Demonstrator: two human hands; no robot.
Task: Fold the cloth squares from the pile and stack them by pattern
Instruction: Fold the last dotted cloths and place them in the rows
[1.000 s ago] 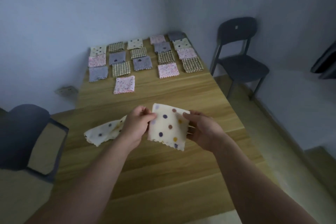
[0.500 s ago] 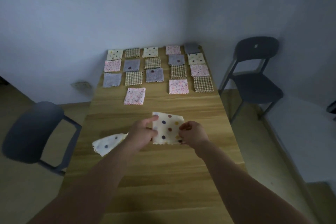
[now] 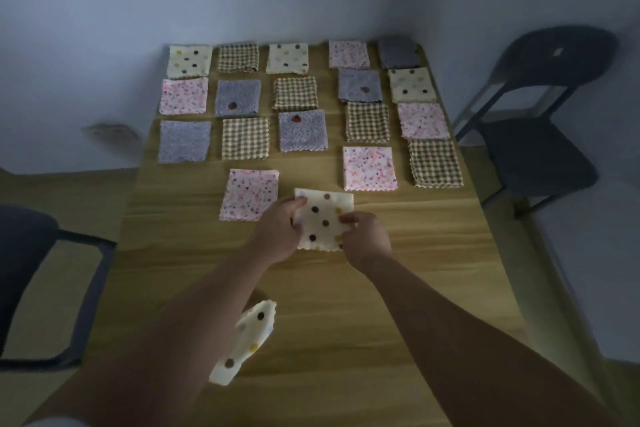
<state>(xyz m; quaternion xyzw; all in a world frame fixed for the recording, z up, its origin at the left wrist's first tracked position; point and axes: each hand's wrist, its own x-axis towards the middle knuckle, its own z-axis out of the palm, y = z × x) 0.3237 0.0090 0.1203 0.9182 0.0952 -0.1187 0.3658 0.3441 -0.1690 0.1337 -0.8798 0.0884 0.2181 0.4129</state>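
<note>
The folded cream polka-dot square [image 3: 323, 218] sits between both hands on the wooden table [image 3: 415, 270]. The left hand [image 3: 277, 229] grips its 9 o'clock edge, fingers curled over the upper corner. The right hand [image 3: 363, 236] pinches its 4 o'clock edge. I can't tell whether it lies fully flat.

It is soft fabric with brown and mustard dots and a zigzag-cut lower hem. Just beside it at 10 o'clock lies a pink floral square [image 3: 249, 194], and another pink one [image 3: 369, 168] lies at 1 o'clock.

Toward 12 o'clock are rows of brown gingham squares [image 3: 245, 138] and grey squares [image 3: 303, 131]. At 7 o'clock a loose polka-dot cloth [image 3: 247, 340] lies rumpled, partly under the left forearm. Dark chairs stand at 2 o'clock [image 3: 540, 149] and 8 o'clock [image 3: 27, 253].
</note>
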